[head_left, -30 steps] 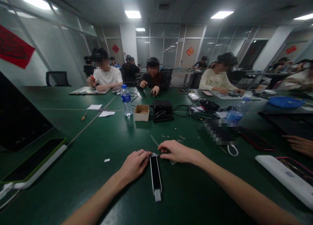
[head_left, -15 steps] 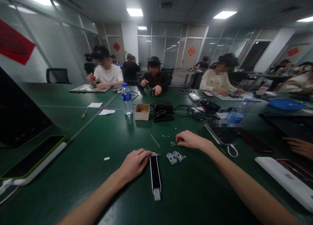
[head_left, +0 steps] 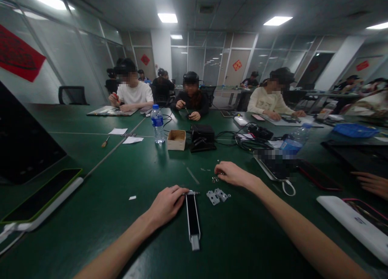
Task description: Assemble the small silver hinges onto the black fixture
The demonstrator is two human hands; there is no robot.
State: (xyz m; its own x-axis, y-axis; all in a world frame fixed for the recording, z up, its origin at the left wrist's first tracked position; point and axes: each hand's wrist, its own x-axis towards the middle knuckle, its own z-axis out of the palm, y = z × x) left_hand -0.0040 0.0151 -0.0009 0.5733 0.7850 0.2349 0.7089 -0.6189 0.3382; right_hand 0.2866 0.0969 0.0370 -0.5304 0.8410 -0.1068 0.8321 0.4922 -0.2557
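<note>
My left hand (head_left: pixel 169 202) has its fingers closed on the far end of a long, narrow black-and-white device (head_left: pixel 192 216) lying on the table. A thin metal piece (head_left: pixel 195 193) sticks out to the right at that end. Farther right, my right hand (head_left: pixel 234 174) reaches down to the tabletop with its fingers bent together. Whatever its fingertips pinch, if anything, is hidden. Just left of them lie tiny shiny metal parts (head_left: pixel 215 179), too small to name. Several grey metal plates with holes (head_left: pixel 214 197) rest between the two hands, with a small ring (head_left: pixel 229 195) beside them.
Beyond my hands stand an open cardboard box (head_left: pixel 176 140), a water bottle (head_left: pixel 157 125) and a black stand (head_left: pixel 202 136). Cables (head_left: pixel 227 138) and a second bottle (head_left: pixel 295 140) lie right. A phone (head_left: pixel 42 194) is at left, a white power bank (head_left: pixel 351 226) at right. Co-workers sit opposite.
My right hand has shifted slightly left, and its fingers now reach above the tiny metal parts. My left hand and the device stay where they were.
</note>
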